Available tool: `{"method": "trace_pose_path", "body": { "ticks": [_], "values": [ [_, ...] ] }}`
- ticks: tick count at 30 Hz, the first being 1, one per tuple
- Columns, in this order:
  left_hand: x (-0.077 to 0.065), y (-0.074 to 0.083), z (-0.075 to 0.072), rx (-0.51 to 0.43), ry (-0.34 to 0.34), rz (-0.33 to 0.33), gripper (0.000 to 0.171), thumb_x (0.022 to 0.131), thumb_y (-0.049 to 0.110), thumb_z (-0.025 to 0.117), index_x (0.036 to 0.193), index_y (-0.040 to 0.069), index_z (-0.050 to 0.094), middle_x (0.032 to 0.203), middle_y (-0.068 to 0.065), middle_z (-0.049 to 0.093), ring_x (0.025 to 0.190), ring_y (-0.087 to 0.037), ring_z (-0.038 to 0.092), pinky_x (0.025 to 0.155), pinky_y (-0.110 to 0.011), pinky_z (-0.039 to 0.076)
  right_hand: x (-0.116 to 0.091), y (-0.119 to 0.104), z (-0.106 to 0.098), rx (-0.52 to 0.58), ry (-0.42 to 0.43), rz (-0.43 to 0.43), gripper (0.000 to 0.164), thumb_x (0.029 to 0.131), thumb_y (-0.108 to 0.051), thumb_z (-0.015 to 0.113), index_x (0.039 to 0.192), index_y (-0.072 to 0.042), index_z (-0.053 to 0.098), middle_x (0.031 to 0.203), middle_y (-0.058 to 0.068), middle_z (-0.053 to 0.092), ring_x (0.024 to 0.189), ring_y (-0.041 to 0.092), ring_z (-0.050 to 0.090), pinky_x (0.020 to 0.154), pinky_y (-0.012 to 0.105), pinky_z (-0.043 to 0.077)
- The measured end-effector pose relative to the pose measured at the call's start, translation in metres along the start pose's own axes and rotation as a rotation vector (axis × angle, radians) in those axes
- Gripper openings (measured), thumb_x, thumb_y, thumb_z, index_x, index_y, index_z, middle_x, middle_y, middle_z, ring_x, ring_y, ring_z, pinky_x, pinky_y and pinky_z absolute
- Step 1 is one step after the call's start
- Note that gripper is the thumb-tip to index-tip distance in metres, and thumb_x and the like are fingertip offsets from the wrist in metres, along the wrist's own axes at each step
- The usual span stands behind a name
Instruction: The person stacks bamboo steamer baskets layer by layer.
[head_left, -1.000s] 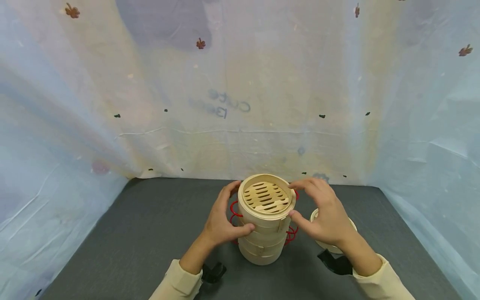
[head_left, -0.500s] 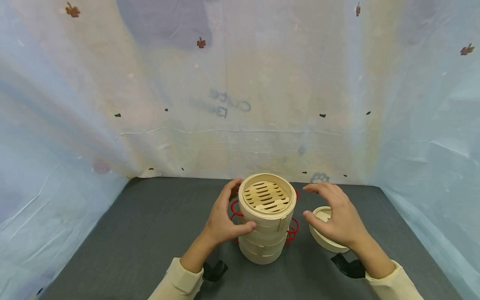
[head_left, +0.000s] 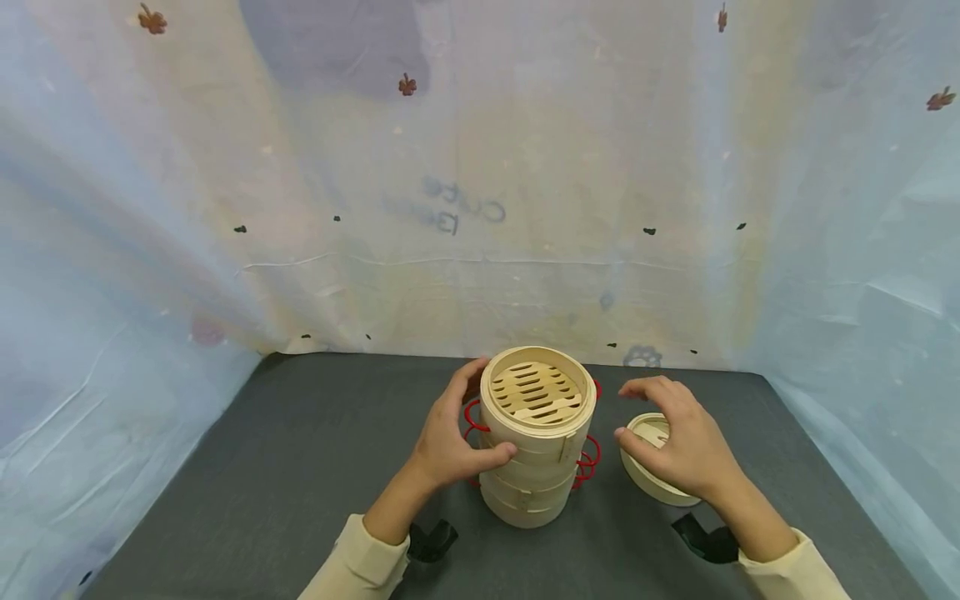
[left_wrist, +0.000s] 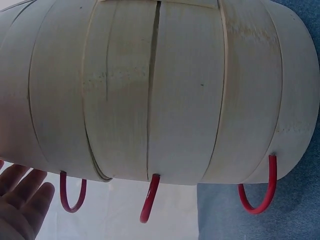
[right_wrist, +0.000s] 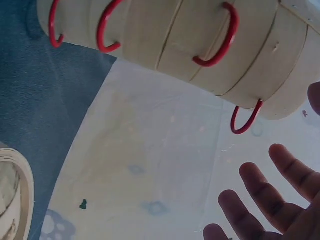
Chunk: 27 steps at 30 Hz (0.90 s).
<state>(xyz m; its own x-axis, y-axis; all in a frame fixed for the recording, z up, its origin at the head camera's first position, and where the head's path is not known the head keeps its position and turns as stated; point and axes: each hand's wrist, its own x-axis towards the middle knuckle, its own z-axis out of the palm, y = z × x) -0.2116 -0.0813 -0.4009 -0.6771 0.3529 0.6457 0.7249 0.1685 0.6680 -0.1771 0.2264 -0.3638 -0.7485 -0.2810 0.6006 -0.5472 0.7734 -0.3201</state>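
A tall stack of bamboo steamers (head_left: 532,467) with red loop handles stands on the dark table, its slatted top tier (head_left: 536,393) uncovered. My left hand (head_left: 453,437) holds the stack's upper left side, with the thumb across the front and the fingers around the back. In the left wrist view, the left fingers (left_wrist: 30,192) show beside the pale wall, near a red handle (left_wrist: 73,192). My right hand (head_left: 678,437) hovers right of the stack, holding nothing, with thumb and fingers spread apart. Its fingers (right_wrist: 260,187) stand away from the stack in the right wrist view.
A separate shallow bamboo steamer tier (head_left: 652,483) sits right of the stack, partly hidden behind the right hand. Dark cloth covers the table (head_left: 322,467). Pale plastic sheeting (head_left: 525,208) rises at the back and both sides.
My right hand has moved off the top tier's rim to the right, exposing more of the separate tier. My left hand stays on the stack, which has kept its place.
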Motion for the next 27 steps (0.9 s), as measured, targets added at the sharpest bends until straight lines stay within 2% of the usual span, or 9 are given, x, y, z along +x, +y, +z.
{"method": "trace_pose_path", "body": {
  "ticks": [6,12,22,27],
  "values": [
    [0.0,-0.002,0.002,-0.012,-0.005,-0.001,0.094,0.075,0.033,0.08,0.15,0.011,0.028,0.141,-0.009,0.048,0.125,-0.032,0.051,0.1,-0.035,0.047,-0.007,0.003,0.001,-0.008,-0.019,0.027,0.044,0.072,-0.017,0.078,0.114,-0.018,0.063,0.108,-0.004,0.065,0.098,0.014,0.055,0.079,0.042,0.046],
    [0.001,-0.001,0.001,-0.005,-0.01,-0.027,0.095,0.073,0.031,0.08,0.15,0.012,0.027,0.142,-0.008,0.047,0.126,-0.028,0.051,0.1,-0.035,0.047,-0.015,0.009,0.005,-0.008,-0.049,0.078,0.046,0.075,-0.019,0.077,0.119,-0.02,0.062,0.11,-0.002,0.067,0.096,0.017,0.059,0.078,0.047,0.047],
    [0.0,-0.001,0.002,0.026,-0.012,-0.054,0.095,0.073,0.031,0.08,0.15,0.018,0.028,0.141,-0.004,0.047,0.126,-0.022,0.05,0.099,-0.037,0.048,-0.029,0.019,0.012,-0.033,-0.088,0.14,0.042,0.078,-0.023,0.077,0.118,-0.019,0.064,0.112,-0.003,0.068,0.097,0.02,0.062,0.078,0.048,0.049],
    [0.0,-0.002,0.002,0.035,-0.014,-0.079,0.095,0.071,0.028,0.08,0.15,0.02,0.028,0.141,-0.002,0.047,0.126,-0.021,0.05,0.1,-0.037,0.047,-0.039,0.023,0.013,-0.049,-0.121,0.159,0.041,0.077,-0.026,0.079,0.115,-0.021,0.065,0.111,-0.005,0.067,0.096,0.02,0.064,0.077,0.045,0.052]
  ]
}}
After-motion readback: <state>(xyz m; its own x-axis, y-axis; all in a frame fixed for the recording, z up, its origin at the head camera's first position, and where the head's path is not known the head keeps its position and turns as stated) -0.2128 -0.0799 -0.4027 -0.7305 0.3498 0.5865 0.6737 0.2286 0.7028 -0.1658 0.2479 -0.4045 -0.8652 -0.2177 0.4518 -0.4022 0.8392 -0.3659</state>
